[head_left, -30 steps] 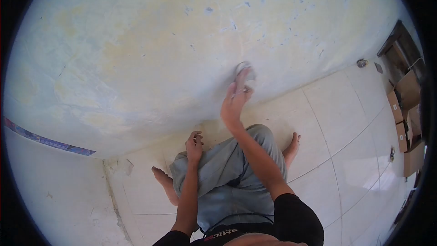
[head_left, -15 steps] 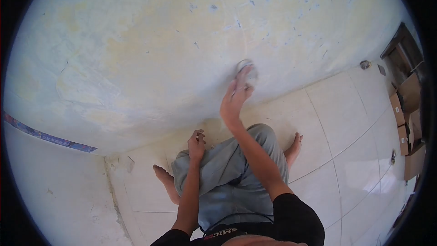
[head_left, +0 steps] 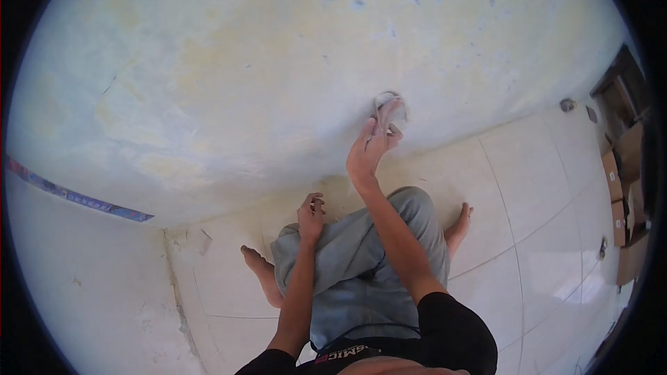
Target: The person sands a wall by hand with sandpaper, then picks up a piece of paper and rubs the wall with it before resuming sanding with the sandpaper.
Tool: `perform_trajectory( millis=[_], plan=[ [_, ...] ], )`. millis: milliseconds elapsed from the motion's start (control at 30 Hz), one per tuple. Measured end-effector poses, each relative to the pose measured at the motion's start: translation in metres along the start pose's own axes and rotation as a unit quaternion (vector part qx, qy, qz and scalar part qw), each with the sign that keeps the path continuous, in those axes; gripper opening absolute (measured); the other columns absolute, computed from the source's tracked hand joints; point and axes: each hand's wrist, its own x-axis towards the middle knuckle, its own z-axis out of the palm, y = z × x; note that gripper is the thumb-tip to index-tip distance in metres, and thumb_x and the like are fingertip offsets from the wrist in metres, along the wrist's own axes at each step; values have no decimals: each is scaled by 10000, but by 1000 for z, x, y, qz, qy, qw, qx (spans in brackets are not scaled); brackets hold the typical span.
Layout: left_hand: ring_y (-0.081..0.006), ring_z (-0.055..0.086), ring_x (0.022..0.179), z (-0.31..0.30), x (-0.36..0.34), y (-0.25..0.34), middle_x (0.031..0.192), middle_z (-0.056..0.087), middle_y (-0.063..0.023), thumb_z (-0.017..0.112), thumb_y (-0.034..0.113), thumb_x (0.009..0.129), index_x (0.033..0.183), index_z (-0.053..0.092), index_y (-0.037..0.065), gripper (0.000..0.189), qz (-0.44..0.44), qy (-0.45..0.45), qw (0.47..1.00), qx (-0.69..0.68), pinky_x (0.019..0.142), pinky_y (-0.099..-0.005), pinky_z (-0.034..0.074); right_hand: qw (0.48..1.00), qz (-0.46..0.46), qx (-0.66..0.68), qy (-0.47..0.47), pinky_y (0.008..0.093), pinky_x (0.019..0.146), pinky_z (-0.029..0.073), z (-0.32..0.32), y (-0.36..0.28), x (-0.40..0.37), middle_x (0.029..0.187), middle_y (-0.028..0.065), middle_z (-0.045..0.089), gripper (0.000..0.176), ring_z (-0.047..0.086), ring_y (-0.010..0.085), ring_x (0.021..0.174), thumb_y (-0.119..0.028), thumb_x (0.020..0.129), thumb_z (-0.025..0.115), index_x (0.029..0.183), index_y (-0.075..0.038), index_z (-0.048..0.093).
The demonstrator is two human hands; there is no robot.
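My right hand is at the lower part of the patchy wall, its fingers pressing a greyish, dusty piece of sandpaper flat against the surface. The fingers cover part of the sheet, and its edge shows around them. Over my bent knee hangs my left hand, fingers loosely curled and apart, with nothing seen in it. It is close to the foot of the wall but not visibly touching it.
Pale tiles cover the floor where I sit, legs folded. A printed strip runs along the left wall. Cardboard boxes and a dark wooden frame stand at the far right. A small round object lies by the wall base.
The view has shifted slightly, so most things appear a little to the right. My right hand stays pressed to the wall with the sandpaper, less blurred now. My left hand stays at the knee.
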Motion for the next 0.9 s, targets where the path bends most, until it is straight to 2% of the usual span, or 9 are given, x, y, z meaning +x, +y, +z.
perform_trajectory(
  millis=[67, 167, 400, 467, 500, 567, 700, 800, 900],
  plan=[
    [-191, 665, 660, -5, -1, 0, 864, 676, -120, 490, 83, 967, 1117, 632, 21, 216, -8, 17, 1000, -6, 622, -341, 527, 993, -68, 40, 82, 406, 1028, 221, 13, 16, 2, 1563, 175, 354, 566, 366, 286, 1099, -255, 1045, 362, 1553, -37, 239],
    [-197, 665, 667, -9, -3, 7, 858, 673, -119, 484, 87, 971, 1120, 625, 18, 216, 19, 22, 999, -15, 625, -344, 525, 996, 15, 35, 78, 410, 1017, 258, 4, 16, 14, 1529, 218, 352, 557, 380, 278, 1094, -324, 1071, 341, 1534, -20, 283],
    [-145, 645, 683, 0, 12, -7, 879, 650, -85, 482, 96, 978, 1126, 626, 26, 218, 25, -5, 999, -31, 524, -295, 495, 996, -91, -18, -11, 403, 1010, 246, -5, 10, -2, 1545, 191, 368, 561, 374, 307, 1166, -293, 1062, 350, 1534, -2, 267],
    [-144, 646, 692, -3, 7, -7, 884, 649, -87, 484, 96, 976, 1128, 626, 27, 219, 21, -1, 999, -35, 524, -297, 494, 984, 148, 85, 42, 384, 1032, 236, -10, 12, 24, 1591, 202, 270, 537, 381, 332, 1252, -295, 1071, 322, 1488, 43, 344],
    [-168, 650, 672, -4, 5, -3, 860, 659, -103, 487, 91, 971, 1119, 626, 19, 215, 21, 10, 999, -35, 577, -317, 506, 985, 146, 85, 38, 384, 1032, 236, -5, 12, 15, 1591, 202, 270, 537, 381, 332, 1252, -295, 1071, 322, 1488, 43, 344],
    [-192, 653, 653, -1, 4, 1, 836, 670, -119, 490, 86, 966, 1110, 626, 12, 212, 21, 19, 999, -39, 629, -337, 517, 985, -170, -14, -12, 401, 1006, 257, 5, 16, -11, 1615, 184, 225, 539, 368, 307, 1146, -220, 1037, 365, 1529, -13, 297],
    [-168, 648, 653, -6, 7, 2, 850, 659, -102, 482, 91, 971, 1111, 629, 18, 215, 22, 7, 1000, -21, 567, -315, 505, 969, -200, -144, -33, 392, 1009, 257, 5, 19, -16, 1618, 169, 228, 558, 362, 312, 1132, -197, 1011, 416, 1530, -23, 306],
    [-190, 653, 649, -4, 3, 5, 835, 668, -121, 487, 84, 966, 1103, 631, 10, 212, 14, 14, 999, -36, 615, -336, 515, 997, -33, 19, 60, 397, 1030, 242, 4, 12, -13, 1623, 153, 223, 573, 359, 318, 1137, -218, 1002, 437, 1532, -40, 311],
    [-190, 652, 648, 0, 7, 5, 836, 667, -120, 492, 85, 966, 1108, 630, 9, 213, 10, 8, 999, -37, 612, -339, 515, 962, -146, -164, -166, 402, 1039, 235, 8, 29, -37, 1621, 159, 225, 581, 360, 329, 1158, -191, 992, 439, 1526, -9, 301]
  ],
)
